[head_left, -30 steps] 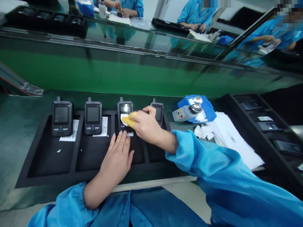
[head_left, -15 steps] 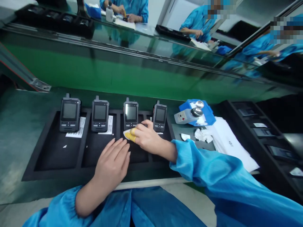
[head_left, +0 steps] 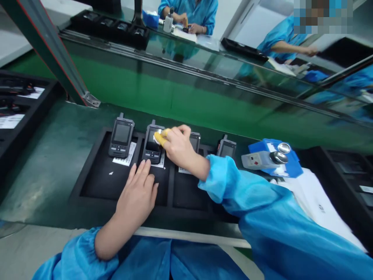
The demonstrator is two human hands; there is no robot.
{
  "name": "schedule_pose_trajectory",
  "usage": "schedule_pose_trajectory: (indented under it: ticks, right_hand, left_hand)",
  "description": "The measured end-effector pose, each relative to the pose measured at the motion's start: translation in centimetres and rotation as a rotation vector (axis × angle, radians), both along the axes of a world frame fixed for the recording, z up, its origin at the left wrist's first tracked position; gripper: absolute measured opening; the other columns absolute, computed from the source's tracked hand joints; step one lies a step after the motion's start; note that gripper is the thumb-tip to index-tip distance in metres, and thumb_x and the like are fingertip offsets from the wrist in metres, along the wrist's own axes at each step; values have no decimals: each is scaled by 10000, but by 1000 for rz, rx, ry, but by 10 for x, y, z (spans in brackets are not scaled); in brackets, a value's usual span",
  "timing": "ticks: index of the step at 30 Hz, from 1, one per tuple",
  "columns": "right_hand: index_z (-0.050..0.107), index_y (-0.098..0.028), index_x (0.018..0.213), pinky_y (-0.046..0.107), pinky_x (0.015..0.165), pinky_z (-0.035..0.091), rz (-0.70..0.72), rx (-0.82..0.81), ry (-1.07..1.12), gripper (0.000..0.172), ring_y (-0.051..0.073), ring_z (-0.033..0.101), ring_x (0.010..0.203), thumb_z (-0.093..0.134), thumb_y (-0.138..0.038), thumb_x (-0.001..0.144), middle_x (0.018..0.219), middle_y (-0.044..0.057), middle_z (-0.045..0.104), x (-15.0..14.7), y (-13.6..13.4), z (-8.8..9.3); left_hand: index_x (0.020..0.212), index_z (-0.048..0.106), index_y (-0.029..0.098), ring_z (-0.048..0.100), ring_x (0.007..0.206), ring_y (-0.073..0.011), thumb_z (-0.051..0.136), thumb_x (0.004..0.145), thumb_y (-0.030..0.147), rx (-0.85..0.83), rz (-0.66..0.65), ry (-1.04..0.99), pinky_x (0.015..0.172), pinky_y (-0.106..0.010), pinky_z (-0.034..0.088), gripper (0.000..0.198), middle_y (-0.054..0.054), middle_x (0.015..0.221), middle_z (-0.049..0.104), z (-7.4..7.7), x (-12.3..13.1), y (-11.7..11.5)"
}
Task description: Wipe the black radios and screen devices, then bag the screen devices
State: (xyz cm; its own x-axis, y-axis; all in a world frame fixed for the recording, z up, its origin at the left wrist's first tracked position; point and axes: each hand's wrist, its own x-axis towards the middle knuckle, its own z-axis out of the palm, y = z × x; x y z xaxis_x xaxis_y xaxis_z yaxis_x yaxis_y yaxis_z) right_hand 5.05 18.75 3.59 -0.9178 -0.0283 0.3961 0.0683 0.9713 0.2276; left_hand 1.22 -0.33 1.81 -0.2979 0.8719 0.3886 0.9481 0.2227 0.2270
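Several grey handheld radios with screens and stub antennas lean in a row at the back of a black compartment tray. My right hand, with yellow finger covers, pinches a small white wipe against the screen of the second radio from the left. At that radio's lower edge are the fingertips of my left hand, which lies open with nothing in it. The leftmost radio stands untouched. My right hand partly hides the third radio; the rightmost radio is partly behind my sleeve.
To the right, a clear bottle with a metal cap tilts over a blue box, near white sheets. Black trays stand at the left and far right. A slanted metal post rises behind. Co-workers sit beyond the green partition.
My right hand has moved with the wipe from below the third radio up onto the second radio's screen. My left hand is now by the second radio. The view has shifted left.
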Motion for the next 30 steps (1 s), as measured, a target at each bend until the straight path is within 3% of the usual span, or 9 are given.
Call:
schedule_pose_trajectory:
  ticks: [3, 5, 10, 13, 16, 21, 23, 27, 30]
  right_hand:
    - [669, -192, 882, 380, 808, 196, 169, -3, -57, 283, 146, 432, 801, 395, -136, 925, 844, 26, 615, 20, -14, -2]
    - [672, -209, 893, 386, 813, 193, 178, -49, -48, 266, 142, 437, 797, 415, -143, 913, 834, 16, 604, 24, -15, 6]
    - [626, -265, 1093, 406, 834, 181, -139, -98, 126, 316, 171, 442, 881, 400, -143, 908, 947, 19, 595, -4, 8, 31]
    - [660, -231, 966, 394, 827, 175, -89, -51, 55, 274, 164, 425, 844, 400, -156, 923, 893, 21, 594, -18, 9, 22]
    - [666, -179, 843, 385, 805, 169, 10, -31, -29, 268, 158, 413, 810, 412, -152, 926, 812, 34, 574, -12, -8, 4]
    - [671, -195, 872, 381, 782, 180, 235, -17, -111, 277, 150, 409, 774, 402, -170, 934, 762, 13, 568, 3, -25, 1]
    - [670, -203, 872, 383, 798, 171, 205, 18, -98, 288, 149, 413, 782, 391, -172, 942, 773, 10, 582, -4, -17, 7]
    - [664, -185, 809, 394, 836, 145, -21, 51, -36, 318, 156, 421, 814, 378, -158, 944, 823, 26, 600, -17, -2, 11]
    - [662, -186, 782, 392, 830, 161, 73, 32, -63, 302, 155, 414, 800, 402, -156, 931, 788, 20, 583, -11, -11, 6]
  left_hand:
    - [896, 605, 112, 508, 1219, -322, 417, 881, 167, 12, 5, -71, 1010, -534, 420, 196, -229, 1279, 556, -2, 1, 0]
    - [894, 609, 109, 501, 1225, -326, 422, 882, 169, 18, 4, -106, 1015, -540, 414, 197, -233, 1288, 546, -3, 1, 0]
    - [881, 611, 84, 510, 1212, -339, 427, 884, 163, 21, -13, -83, 1013, -536, 420, 201, -254, 1290, 536, -3, 0, -1]
    - [873, 613, 80, 514, 1206, -344, 428, 882, 156, 14, -7, -62, 998, -530, 436, 200, -260, 1275, 545, -3, 0, 0]
    - [867, 617, 77, 526, 1195, -341, 427, 881, 151, 22, 0, -45, 992, -518, 445, 204, -262, 1253, 563, -3, 1, 0]
    - [825, 626, 97, 533, 1189, -331, 417, 884, 159, 27, 14, -118, 1014, -531, 419, 226, -248, 1204, 602, -4, 2, 1]
    - [830, 627, 93, 529, 1193, -334, 417, 881, 152, 22, 11, -111, 1012, -531, 422, 224, -251, 1223, 588, -4, 2, 0]
    - [849, 623, 90, 521, 1201, -337, 418, 876, 142, 15, 6, -80, 1006, -526, 431, 213, -255, 1268, 553, -3, 2, 1]
    - [847, 623, 88, 523, 1199, -336, 416, 881, 152, 12, 5, -70, 1013, -525, 424, 220, -258, 1252, 565, -3, 1, 1]
